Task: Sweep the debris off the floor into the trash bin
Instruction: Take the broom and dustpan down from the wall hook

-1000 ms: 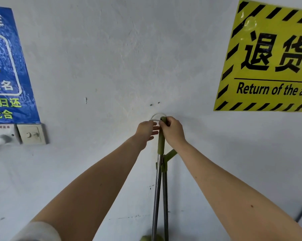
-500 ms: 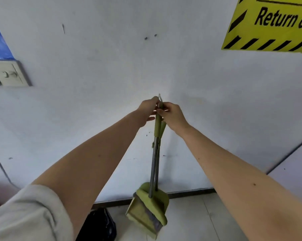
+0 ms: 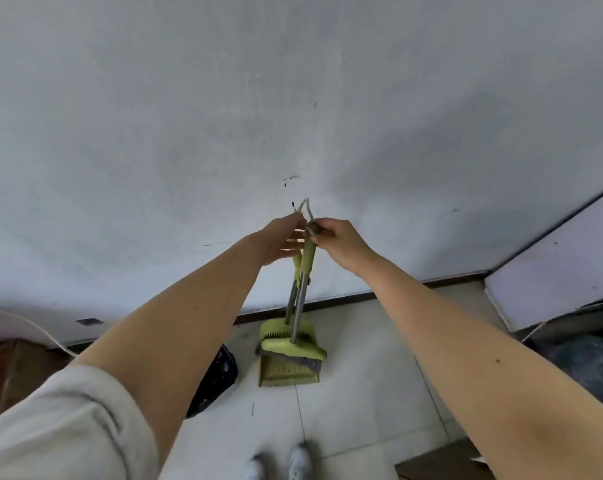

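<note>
- far left there's a brown box (image 3: pixel 19 368) and a white cable (image 3: pixel 33 327) running along the bottom of the wall (image 3: pixel 154 133), both cut off by the frame edge, no idea what they belong to.
- black bag (image 3: pixel 217 375) sits on the floor (image 3: pixel 355 410) half behind the left forearm, so can't tell if that's the trash bin or just a bag. no real bin i can pick out.
- left hand (image 3: pixel 276 239) is up at the handle tops, fingers pinched around the white hanging loop (image 3: pixel 305 207), best i can make out, it's a bit blurry there.
- what changed: a second ago the loop was up on the wall hook with both hands on it, now the hook and the signs are out of view and the whole set has come down and away from the wall. so i'd say it's unhooked and the actual sweeping hasn't started.
- green broom (image 3: pixel 305 268) and dustpan (image 3: pixel 288 368) hang together between the hands, broom head clipped over the pan, pan looks just above or barely on the tiles, can't tell which.
- right hand (image 3: pixel 338 242) has its fingers curled shut around the top of the broom handle.
- debris: only a thin dark sliver on the tiles near the bag, too small to call.
- far right, a dark bundle (image 3: pixel 584 355) under a pale panel (image 3: pixel 563 265), cropped and fuzzy. shoes (image 3: pixel 279 460) poke in at the bottom.
</note>
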